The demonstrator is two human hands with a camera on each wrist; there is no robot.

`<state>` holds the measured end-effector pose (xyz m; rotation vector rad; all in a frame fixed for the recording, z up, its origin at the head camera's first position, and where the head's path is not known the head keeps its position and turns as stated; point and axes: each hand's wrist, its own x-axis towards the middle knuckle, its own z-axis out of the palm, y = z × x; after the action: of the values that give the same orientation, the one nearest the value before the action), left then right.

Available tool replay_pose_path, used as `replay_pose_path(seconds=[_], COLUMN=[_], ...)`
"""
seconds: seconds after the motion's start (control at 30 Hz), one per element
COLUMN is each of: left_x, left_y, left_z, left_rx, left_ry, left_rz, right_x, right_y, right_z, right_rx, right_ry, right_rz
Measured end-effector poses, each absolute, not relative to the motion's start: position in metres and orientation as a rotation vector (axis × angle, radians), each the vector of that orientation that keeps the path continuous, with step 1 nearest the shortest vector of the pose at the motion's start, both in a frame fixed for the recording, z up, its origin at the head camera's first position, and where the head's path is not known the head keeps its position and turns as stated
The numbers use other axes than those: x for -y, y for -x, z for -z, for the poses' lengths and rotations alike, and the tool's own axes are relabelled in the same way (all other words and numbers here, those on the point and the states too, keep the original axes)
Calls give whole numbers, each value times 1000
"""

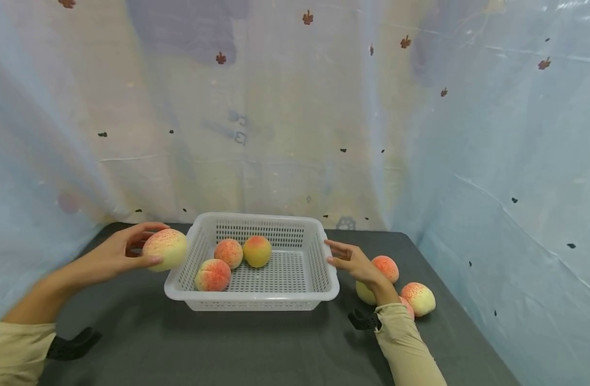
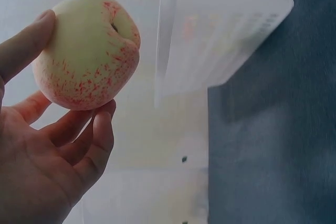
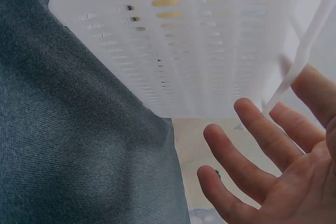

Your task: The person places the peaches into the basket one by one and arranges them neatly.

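Note:
My left hand (image 1: pixel 106 260) holds a pale yellow peach (image 1: pixel 166 249) with red speckles, level with the basket's left rim and just outside it. In the left wrist view the thumb lies on one side of this peach (image 2: pixel 86 51) and the fingertips on the other; its stem hollow faces the basket. Three peaches lie in the left half of the white perforated basket (image 1: pixel 251 296): a red one (image 1: pixel 213 276), an orange-red one (image 1: pixel 229 253) and a yellow one (image 1: pixel 257 254). At the basket's right rim is my right hand (image 1: pixel 355 262), its fingers spread and loosely extended.
Several more peaches lie on the dark grey table (image 1: pixel 227 348) right of the basket, partly behind the right forearm, among them a red one (image 1: pixel 386 267) and a speckled one (image 1: pixel 420 299). A patterned curtain (image 1: pixel 285 177) closes off the back and sides.

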<state>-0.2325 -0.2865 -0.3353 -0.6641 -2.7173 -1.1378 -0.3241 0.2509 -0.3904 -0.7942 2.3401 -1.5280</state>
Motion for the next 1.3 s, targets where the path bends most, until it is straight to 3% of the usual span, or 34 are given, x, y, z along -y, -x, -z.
replay_pose_path(seconds=[1.3], left_x=[175], left_y=[269], left_z=[363], left_rx=[2735], left_ry=[829], left_rz=[1343], right_x=[-249], right_y=[324], right_z=[391], right_rx=[-2379], right_ry=[715], right_rz=[1509])
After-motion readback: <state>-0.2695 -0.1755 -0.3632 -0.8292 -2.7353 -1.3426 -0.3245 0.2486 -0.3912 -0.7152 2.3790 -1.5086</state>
